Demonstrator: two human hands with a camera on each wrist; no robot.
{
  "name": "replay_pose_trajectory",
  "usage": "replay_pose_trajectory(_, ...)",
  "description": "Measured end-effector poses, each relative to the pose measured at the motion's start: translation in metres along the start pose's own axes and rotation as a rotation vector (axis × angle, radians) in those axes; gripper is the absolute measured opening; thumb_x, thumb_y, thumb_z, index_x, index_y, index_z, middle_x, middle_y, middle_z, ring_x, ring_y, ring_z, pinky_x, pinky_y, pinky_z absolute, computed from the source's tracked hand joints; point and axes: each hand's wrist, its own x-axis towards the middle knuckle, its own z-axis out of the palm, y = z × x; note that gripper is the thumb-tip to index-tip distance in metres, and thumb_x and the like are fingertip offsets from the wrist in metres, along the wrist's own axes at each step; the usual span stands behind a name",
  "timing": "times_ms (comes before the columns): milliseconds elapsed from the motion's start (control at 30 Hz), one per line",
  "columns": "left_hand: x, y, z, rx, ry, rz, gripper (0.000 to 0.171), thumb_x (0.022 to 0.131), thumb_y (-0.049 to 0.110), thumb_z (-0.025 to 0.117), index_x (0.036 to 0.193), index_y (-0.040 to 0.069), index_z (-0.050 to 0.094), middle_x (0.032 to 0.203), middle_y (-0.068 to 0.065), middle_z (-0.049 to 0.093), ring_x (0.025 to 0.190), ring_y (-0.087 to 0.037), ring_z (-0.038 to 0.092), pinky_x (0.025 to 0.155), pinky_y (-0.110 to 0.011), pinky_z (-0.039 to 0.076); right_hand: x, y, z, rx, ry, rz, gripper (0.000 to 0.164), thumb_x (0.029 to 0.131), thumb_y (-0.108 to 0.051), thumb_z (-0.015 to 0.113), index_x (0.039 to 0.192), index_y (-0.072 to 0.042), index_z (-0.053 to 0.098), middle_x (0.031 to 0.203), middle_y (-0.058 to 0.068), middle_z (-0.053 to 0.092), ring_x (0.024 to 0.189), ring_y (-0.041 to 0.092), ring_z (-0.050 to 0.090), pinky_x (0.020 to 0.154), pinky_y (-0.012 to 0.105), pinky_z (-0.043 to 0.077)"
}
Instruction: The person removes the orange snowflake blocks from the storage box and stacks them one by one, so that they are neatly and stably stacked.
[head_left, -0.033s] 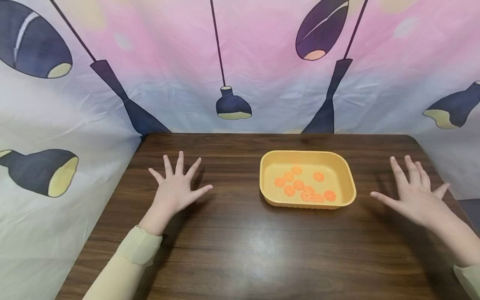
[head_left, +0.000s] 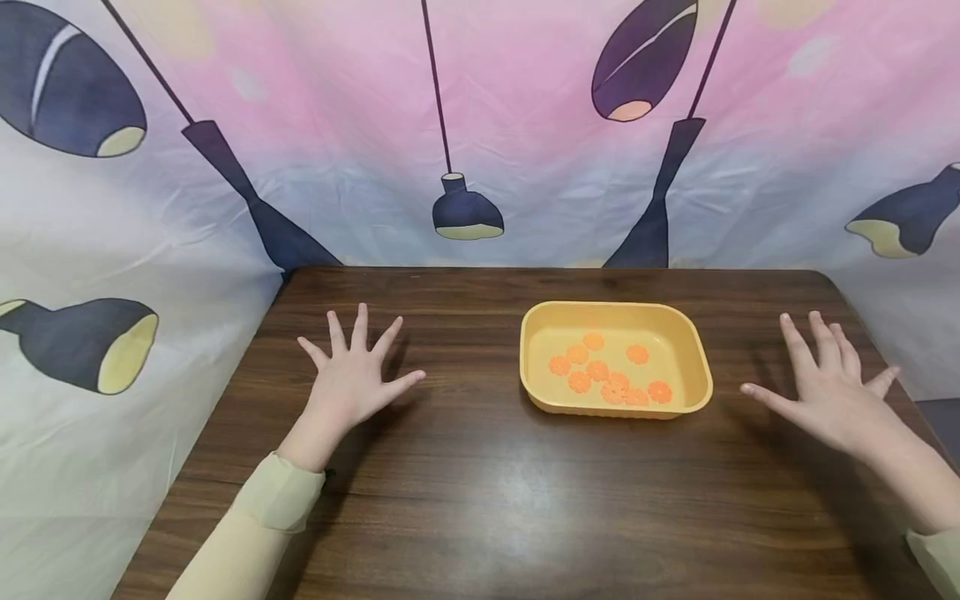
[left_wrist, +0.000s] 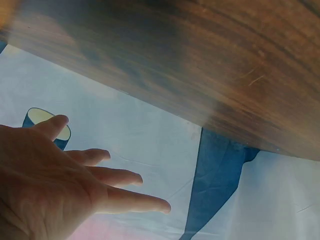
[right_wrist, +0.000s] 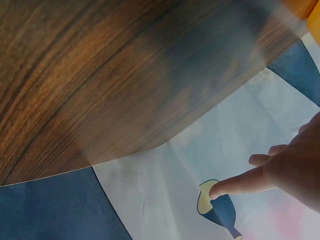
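A yellow rectangular tub [head_left: 690, 367] stands on the table, right of the middle in the head view. Several thin orange flower-edged slices [head_left: 637, 354], perhaps carrot, lie on its bottom, some overlapping. To the left of the tub my left hand [head_left: 347, 385] hovers over the table with its fingers spread, holding nothing. On the tub's other side is my right hand [head_left: 836, 396], its fingers stretched out and nothing in them. Neither hand touches the tub. In the wrist views the left hand [left_wrist: 55, 185] and right hand [right_wrist: 285, 170] both look bare-palmed and apart from the table.
The dark brown wood-grain table [head_left: 465, 500] has rounded far corners. Behind it and along the left hangs a cloth backdrop [head_left: 360, 200] printed with lamps on pink, blue and white. A dark patch shows beyond the table's right edge.
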Motion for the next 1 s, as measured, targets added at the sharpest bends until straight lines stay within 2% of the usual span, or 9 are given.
replay_pose_trajectory(267, 0.003, -0.002, 0.004, 0.008, 0.003, 0.016, 0.094, 0.093, 0.076, 0.059, 0.168, 0.028, 0.031, 0.176, -0.029, 0.008, 0.155, -0.068, -0.001, 0.107, -0.096, -0.001, 0.003, -0.005, -0.002, 0.014, 0.008, -0.013, 0.115, 0.098, -0.065, 0.063, 0.170, -0.020, -0.015, 0.173, 0.028, -0.022, 0.156, 0.063, -0.015, 0.091, 0.102, -0.009)
replay_pose_trajectory(533, 0.008, 0.002, 0.007, -0.021, 0.031, 0.074, 0.091, 0.094, 0.072, 0.062, 0.168, 0.027, 0.034, 0.176, -0.027, 0.012, 0.158, -0.064, 0.004, 0.110, -0.095, 0.005, 0.010, -0.015, -0.004, 0.046, 0.019, -0.047, 0.112, 0.098, -0.061, 0.065, 0.171, -0.018, -0.009, 0.174, 0.029, -0.016, 0.158, 0.061, -0.011, 0.096, 0.100, -0.009)
replay_pose_trajectory(667, 0.011, 0.010, 0.008, -0.069, 0.066, 0.126, 0.088, 0.095, 0.068, 0.063, 0.167, 0.025, 0.036, 0.176, -0.025, 0.018, 0.160, -0.059, 0.007, 0.114, -0.091, 0.006, 0.013, -0.018, -0.003, 0.080, 0.041, -0.085, 0.108, 0.100, -0.055, 0.066, 0.172, -0.015, -0.004, 0.174, 0.032, -0.009, 0.157, 0.064, -0.003, 0.104, 0.097, -0.003)
replay_pose_trajectory(833, 0.018, 0.026, 0.009, -0.110, 0.133, 0.201, 0.080, 0.098, 0.064, 0.063, 0.163, 0.022, 0.043, 0.172, -0.023, 0.028, 0.162, -0.053, 0.016, 0.121, -0.086, 0.005, 0.018, -0.023, 0.000, 0.202, 0.049, -0.144, 0.100, 0.103, -0.043, 0.066, 0.172, -0.014, -0.001, 0.175, 0.032, -0.002, 0.153, 0.069, 0.006, 0.113, 0.090, 0.008)
replay_pose_trajectory(1000, 0.029, 0.047, 0.009, -0.137, 0.192, 0.282, 0.073, 0.100, 0.059, 0.062, 0.158, 0.018, 0.050, 0.167, -0.022, 0.038, 0.160, -0.048, 0.027, 0.126, -0.078, 0.014, 0.025, -0.029, 0.002, 0.296, 0.036, -0.180, 0.094, 0.105, -0.037, 0.064, 0.172, -0.011, 0.002, 0.175, 0.030, 0.002, 0.157, 0.062, 0.005, 0.113, 0.088, 0.015)
